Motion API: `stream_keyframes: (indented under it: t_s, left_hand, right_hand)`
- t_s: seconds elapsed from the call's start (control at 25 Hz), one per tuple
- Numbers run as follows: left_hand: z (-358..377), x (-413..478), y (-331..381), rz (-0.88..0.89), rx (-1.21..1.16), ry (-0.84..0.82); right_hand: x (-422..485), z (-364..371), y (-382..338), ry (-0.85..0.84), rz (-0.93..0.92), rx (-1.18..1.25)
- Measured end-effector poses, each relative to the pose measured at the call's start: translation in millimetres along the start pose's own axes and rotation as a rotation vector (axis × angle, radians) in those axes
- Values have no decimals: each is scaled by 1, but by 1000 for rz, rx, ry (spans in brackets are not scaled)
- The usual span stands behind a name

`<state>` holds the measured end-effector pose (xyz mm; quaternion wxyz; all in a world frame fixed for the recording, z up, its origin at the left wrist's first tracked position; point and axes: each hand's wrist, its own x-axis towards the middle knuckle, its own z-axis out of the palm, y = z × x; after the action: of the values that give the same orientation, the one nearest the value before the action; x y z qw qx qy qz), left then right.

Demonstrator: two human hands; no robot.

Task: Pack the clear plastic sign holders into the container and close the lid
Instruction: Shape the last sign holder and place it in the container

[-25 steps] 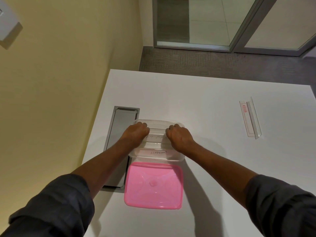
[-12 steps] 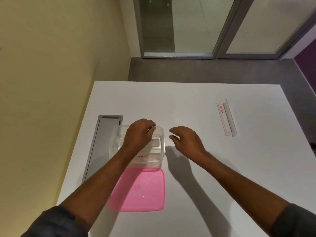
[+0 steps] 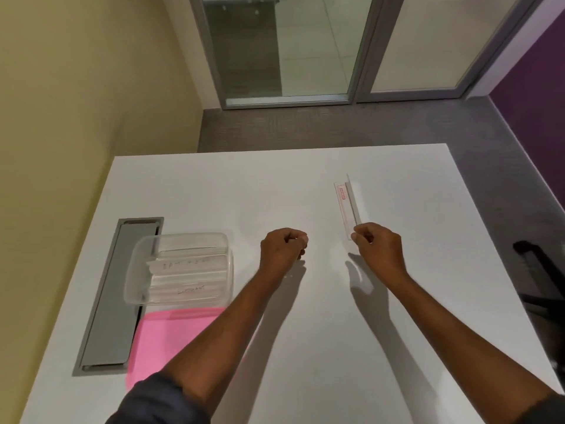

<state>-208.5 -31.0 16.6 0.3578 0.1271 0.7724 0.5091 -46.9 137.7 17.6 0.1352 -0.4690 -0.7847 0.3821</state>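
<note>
I look down on a white surface (image 3: 305, 347) set against a yellow wall on its left. Near the left edge sits a clear container (image 3: 180, 267), uncovered, overlapping a grey hatch (image 3: 113, 301) let into the surface. Inside the container lie clear sign holders (image 3: 186, 280) stacked flat, with faint handwriting on their labels that I cannot read in full. The pink lid (image 3: 171, 335) lies flat on the surface, just beside the container's near side, partly hidden under the left forearm.

The left hand (image 3: 282, 249) hovers over the middle of the surface, well apart from the container, curled into a loose fist and grasping nothing that I can see.

The right hand (image 3: 377, 247) is toward the right edge, its fingertips (image 3: 356, 235) pinched at the near end of one more sign holder (image 3: 345, 203). This holder lies on the surface, running away from me toward the far edge, with a small red label at its far end. I cannot tell whether the fingers already grip it or only touch it.
</note>
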Motion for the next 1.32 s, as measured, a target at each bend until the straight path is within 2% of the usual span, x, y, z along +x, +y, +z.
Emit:
stream_keyframes:
  t_s: [0.24,0.52,1.16,1.32]
  left_hand:
    - [105,30,14,-116,-109,-49]
    - [181,72,11,-171,-56,35]
    - [174,91,2,-201,-38,40]
    - [161,91,2,-242,-95,53]
  right_hand:
    - [50,-21,49,-48,122,-4]
    - [88,-4,77,-117,209,84]
    - [98,17,79,-140,231,79]
    - [97,21,71,-123,311,167]
